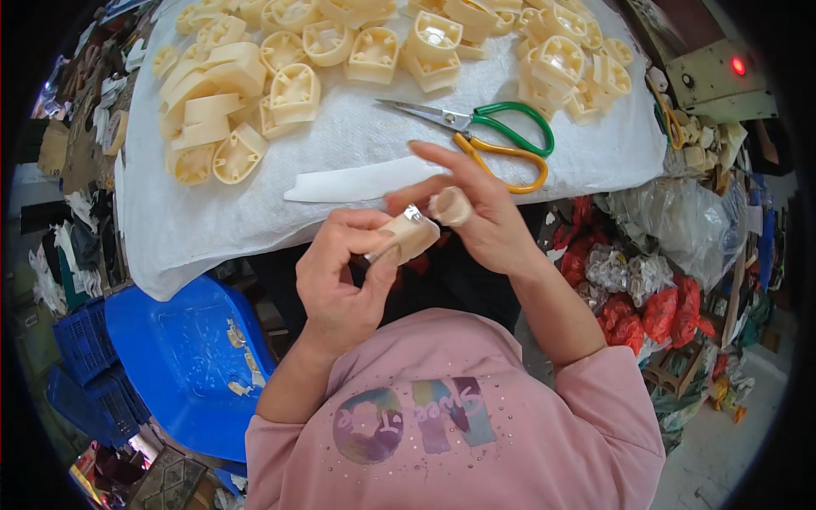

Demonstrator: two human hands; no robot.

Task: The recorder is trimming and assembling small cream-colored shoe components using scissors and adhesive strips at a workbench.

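Across the white cloth (pixel 255 212) before me lie heaps of cream plastic pieces (pixel 229 93) and scissors (pixel 484 136). Below its edge, my left hand (pixel 340 280) closes round one cream piece (pixel 408 238), while my right hand (pixel 476 212), fingers half curled, works a small blade (pixel 414 213) at it. I judge a slip could nick my thumb.
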